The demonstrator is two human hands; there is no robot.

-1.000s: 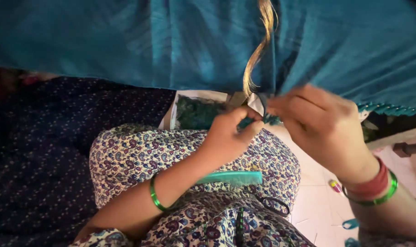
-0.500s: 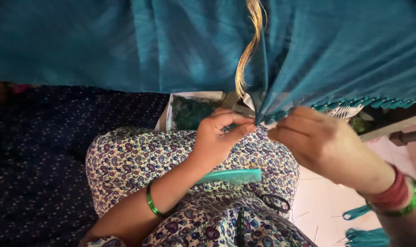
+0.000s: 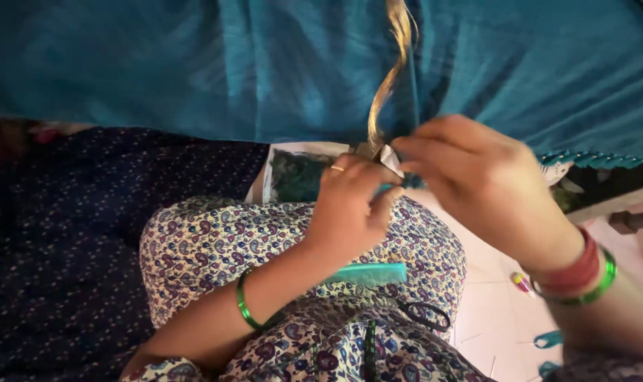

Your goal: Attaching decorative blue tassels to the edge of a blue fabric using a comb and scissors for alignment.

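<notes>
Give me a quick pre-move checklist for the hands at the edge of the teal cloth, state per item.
1. Left hand at the cloth edge: ok, its fingertips pinch the teal fringe just under the hem.
2. Right hand on the same spot: ok, its fingers meet the left ones at the fringe.
3. Teal cloth hanging spread above the lap: ok.
4. Golden thread clear of the fingers: cannot tell, its lower end hangs right at them.
5. Teal comb within reach: ok, it lies on the lap below the left hand.
6. Scissors within reach: ok, black handles lie on the lap.
</notes>
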